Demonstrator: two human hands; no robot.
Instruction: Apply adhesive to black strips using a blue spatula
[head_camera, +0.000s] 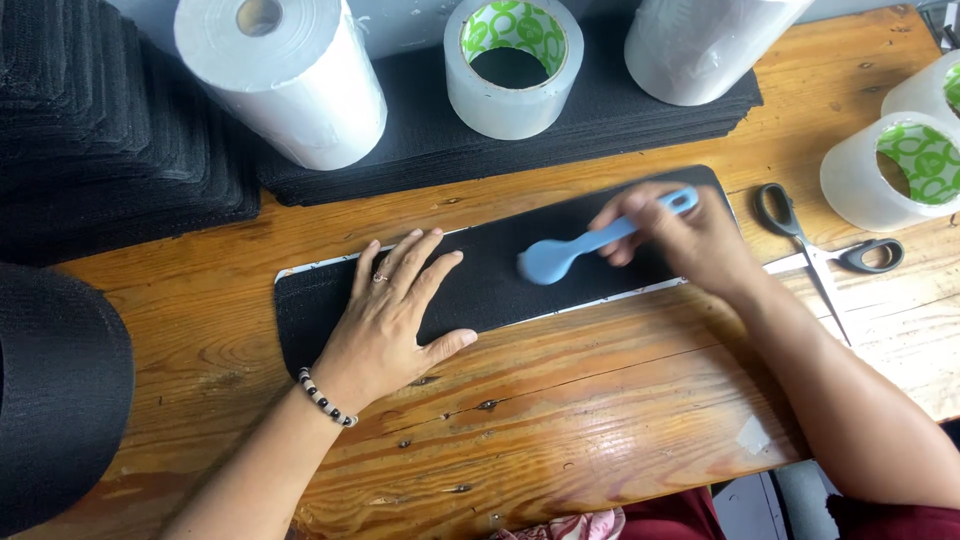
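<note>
Midway, the left hand (395, 315) lies flat, fingers spread, pinning the black strip (480, 280) while the right hand (680, 235), closed on the blue smoothing tool (590, 245), presses its centre, both ends apparently unworked.

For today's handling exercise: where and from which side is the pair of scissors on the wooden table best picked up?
Take the scissors by the two dark finger loops, coming from above. They lie flat and open on the table, blades pointing toward the person's edge, so the loops are the blunt, ready grip and sit clear of the tape rolls.
</note>
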